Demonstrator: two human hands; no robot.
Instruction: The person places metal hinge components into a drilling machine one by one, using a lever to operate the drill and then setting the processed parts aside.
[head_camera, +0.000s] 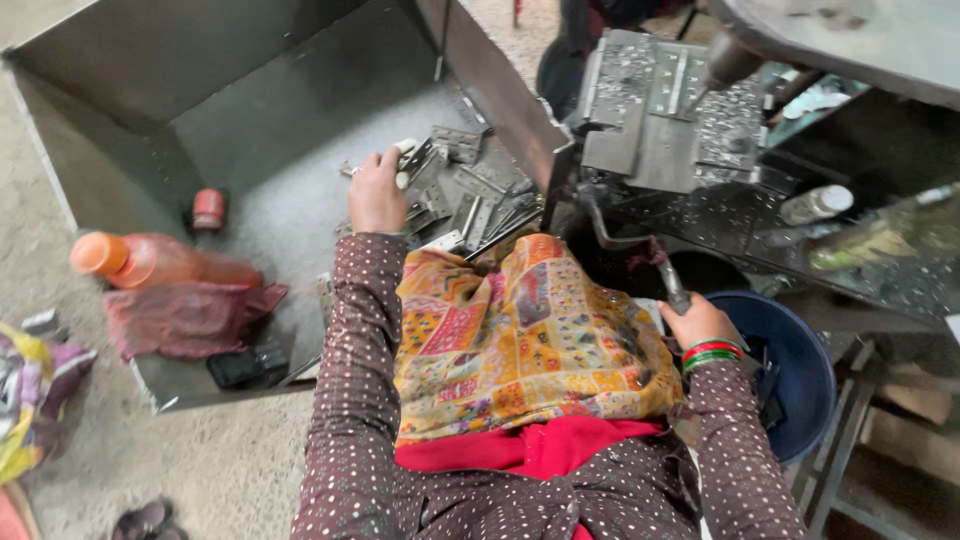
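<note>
Two hands work here, and I see them from above. My left hand (376, 195) reaches into the big sheet-metal tray (120, 60), fingers curled down onto the heap of flat punched metal plates (470, 205); how much it has actually gripped I cannot tell from this angle. My right hand (698, 322) is closed around the dark lever handle (672, 285) that curves up toward the press machine (660, 110), whose bed is strewn with small metal chips. Just beside that wrist, with its red and green bangles (712, 353), stands a blue bucket (800, 370). Between my arms lies a patterned orange cloth (530, 340). At the tray's near left corner lie an orange-capped bottle (150, 260), a reddish cloth (185, 315) and a small red can (208, 208).
</note>
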